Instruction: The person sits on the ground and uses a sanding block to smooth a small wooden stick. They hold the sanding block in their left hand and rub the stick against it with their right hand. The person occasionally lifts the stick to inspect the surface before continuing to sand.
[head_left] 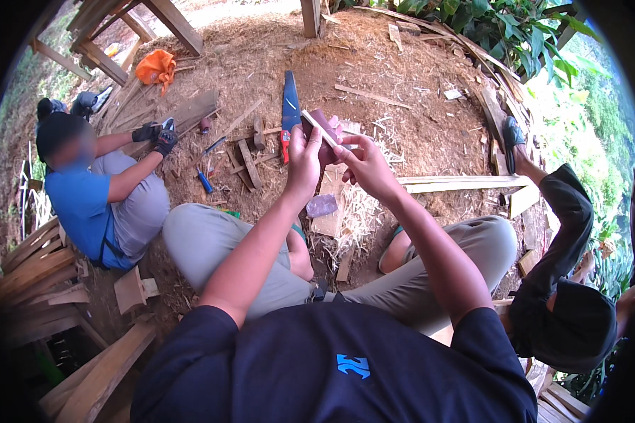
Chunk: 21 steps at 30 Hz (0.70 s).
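Two bare hands grasp a pale wood strip (325,135) above the dirt ground (240,74), between its far and near edges.

The left hand (304,156) clasps the strip's side, a reddish-brown sheet (326,155) against it; the right hand (367,166) pinches its lower end, though which fingertips press the sheet I cannot tell. On the ground, a blue-bladed handsaw (290,102) lies just beyond the left hand, its blade toward the far edge; nearer the near edge, a translucent purple block (322,205) rests beside curled shavings (360,218).

Orange bundle (156,68), green leafy plants (483,29)
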Motion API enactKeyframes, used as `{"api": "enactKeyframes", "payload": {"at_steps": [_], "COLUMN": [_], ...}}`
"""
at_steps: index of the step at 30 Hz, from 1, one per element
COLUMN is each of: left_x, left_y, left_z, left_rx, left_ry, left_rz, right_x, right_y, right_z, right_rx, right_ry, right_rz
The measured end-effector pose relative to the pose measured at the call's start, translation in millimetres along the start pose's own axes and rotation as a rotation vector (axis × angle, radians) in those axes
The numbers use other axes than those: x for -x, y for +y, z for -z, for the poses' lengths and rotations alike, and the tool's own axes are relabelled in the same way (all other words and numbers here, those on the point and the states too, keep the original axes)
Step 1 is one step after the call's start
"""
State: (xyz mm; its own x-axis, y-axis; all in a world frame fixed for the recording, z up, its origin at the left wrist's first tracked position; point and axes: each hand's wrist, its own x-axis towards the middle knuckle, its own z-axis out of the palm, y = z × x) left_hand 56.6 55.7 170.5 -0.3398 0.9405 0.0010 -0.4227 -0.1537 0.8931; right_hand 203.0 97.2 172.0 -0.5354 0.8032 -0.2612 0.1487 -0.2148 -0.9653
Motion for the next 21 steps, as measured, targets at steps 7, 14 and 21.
{"api": "enactKeyframes", "payload": {"at_steps": [7, 14, 21], "left_x": [0, -7, -8], "left_y": [-3, 12, 13], "left_z": [5, 18, 11], "left_rx": [-0.085, 0.199, -0.005], "left_ry": [0.045, 0.082, 0.048], "left_rz": [-0.02, 0.103, 0.017], "right_x": [4, 1, 3], "right_y": [2, -8, -9], "right_z": [1, 11, 16], "right_rx": [-0.108, -0.257, -0.412], "right_ry": [-0.097, -0.154, -0.308], "right_rz": [-0.002, -0.024, -0.075]}}
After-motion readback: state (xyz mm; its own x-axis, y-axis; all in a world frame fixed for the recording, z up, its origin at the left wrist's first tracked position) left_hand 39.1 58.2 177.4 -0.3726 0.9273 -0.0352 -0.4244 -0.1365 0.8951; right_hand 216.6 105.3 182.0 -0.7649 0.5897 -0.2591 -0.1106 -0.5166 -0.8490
